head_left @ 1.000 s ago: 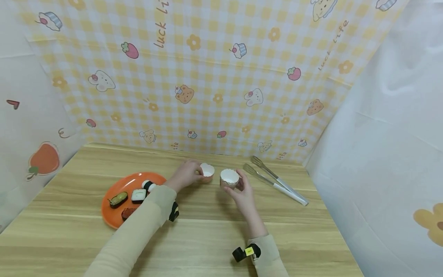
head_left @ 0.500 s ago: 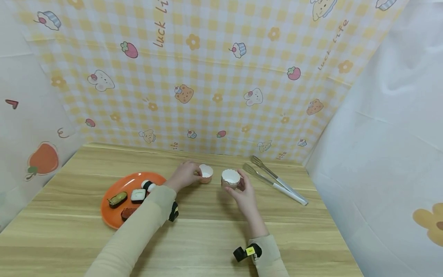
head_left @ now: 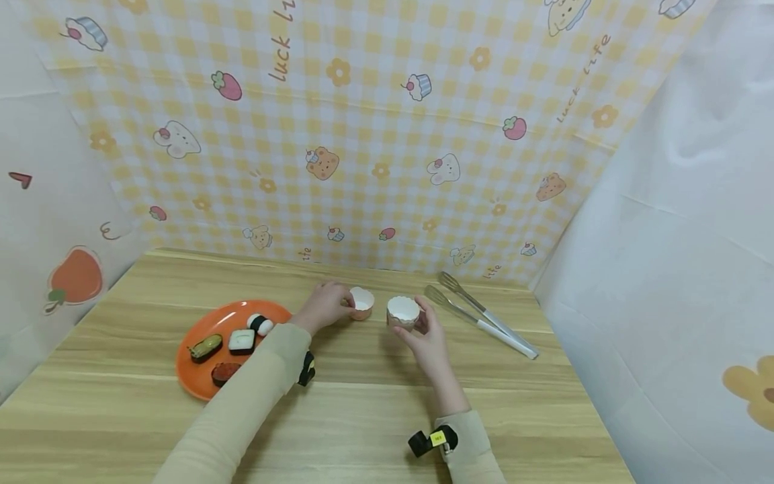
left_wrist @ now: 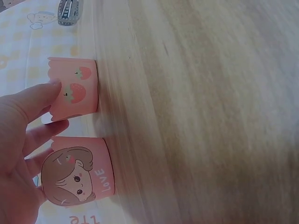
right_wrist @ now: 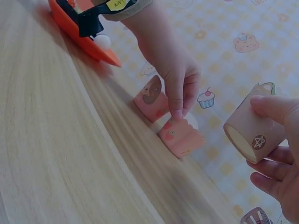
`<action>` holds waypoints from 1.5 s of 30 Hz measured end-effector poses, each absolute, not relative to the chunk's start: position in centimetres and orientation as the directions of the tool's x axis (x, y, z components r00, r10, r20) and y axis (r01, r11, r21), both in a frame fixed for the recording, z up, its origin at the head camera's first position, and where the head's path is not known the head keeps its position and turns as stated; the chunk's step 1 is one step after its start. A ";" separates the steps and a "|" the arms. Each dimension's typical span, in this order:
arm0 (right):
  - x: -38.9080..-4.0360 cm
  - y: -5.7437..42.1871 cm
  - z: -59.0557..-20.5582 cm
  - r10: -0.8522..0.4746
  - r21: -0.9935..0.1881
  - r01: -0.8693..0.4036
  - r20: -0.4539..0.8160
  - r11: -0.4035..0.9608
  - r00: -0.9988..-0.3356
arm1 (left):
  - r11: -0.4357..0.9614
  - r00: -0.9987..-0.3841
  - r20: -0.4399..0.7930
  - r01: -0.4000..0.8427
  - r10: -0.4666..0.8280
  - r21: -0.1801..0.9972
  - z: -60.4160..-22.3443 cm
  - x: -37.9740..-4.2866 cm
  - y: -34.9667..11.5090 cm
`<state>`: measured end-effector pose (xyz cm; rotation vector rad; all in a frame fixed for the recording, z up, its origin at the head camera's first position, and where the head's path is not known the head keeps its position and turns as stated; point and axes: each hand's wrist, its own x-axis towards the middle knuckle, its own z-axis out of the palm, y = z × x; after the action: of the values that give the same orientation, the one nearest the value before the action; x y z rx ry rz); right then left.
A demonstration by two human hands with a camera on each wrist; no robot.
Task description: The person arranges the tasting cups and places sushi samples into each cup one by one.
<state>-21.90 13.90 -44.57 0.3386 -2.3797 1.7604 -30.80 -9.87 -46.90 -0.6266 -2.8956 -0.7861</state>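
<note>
My left hand (head_left: pixel 326 306) pinches the scalloped rim of a pink paper baking cup (left_wrist: pixel 77 93) printed with strawberries, which stands upright on the table. Right beside it is a second pink baking cup (left_wrist: pixel 79 172) with a cartoon face and "LOVE", hidden behind the left hand in the head view. To the right, my right hand (head_left: pixel 428 336) grips a light brown baking cup (right_wrist: pixel 254 126) between thumb and fingers. That cup is raised above the table, its white inside facing up in the head view. The right wrist view shows a star mark near its base.
An orange plate (head_left: pixel 236 313) with several sushi pieces, one a white one (head_left: pixel 242 341), sits at the left, partly under my left forearm. Metal tongs (head_left: pixel 505 339) lie spread at the right. A checked yellow cloth (head_left: pixel 381 134) hangs behind the wooden table (head_left: pixel 338 430).
The strawberry baking cup and left hand have shifted slightly left and then back. The right hand has moved a touch to the right, still holding the brown cup.
</note>
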 end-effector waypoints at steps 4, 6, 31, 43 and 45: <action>-22.2 14.1 -45.0 -0.087 -0.920 -0.273 0.259 0.282 -0.962 | 0.781 -0.913 0.183 0.407 0.365 0.474 -46.7 -30.7 -9.9; -22.8 14.3 -45.8 -0.082 -0.922 -0.268 0.255 0.279 -0.963 | 0.780 -0.913 0.184 0.407 0.364 0.476 -46.6 -30.6 -10.0; -23.6 15.5 -47.9 -0.057 -0.936 -0.231 0.224 0.266 -0.973 | 0.772 -0.923 0.176 0.383 0.342 0.507 -46.2 -30.4 -10.1; -23.4 16.1 -47.9 -0.058 -0.938 -0.207 0.199 0.279 -0.978 | 0.781 -0.912 0.210 0.410 0.352 0.472 -44.9 -30.2 -9.9; -23.4 16.2 -48.0 -0.060 -0.939 -0.207 0.198 0.273 -0.978 | 0.779 -0.907 0.225 0.422 0.357 0.464 -44.7 -30.1 -9.8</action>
<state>-23.41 16.20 -47.96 0.2531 -2.4060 1.8053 -30.09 -9.78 -44.69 -0.6253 -2.8452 -0.7859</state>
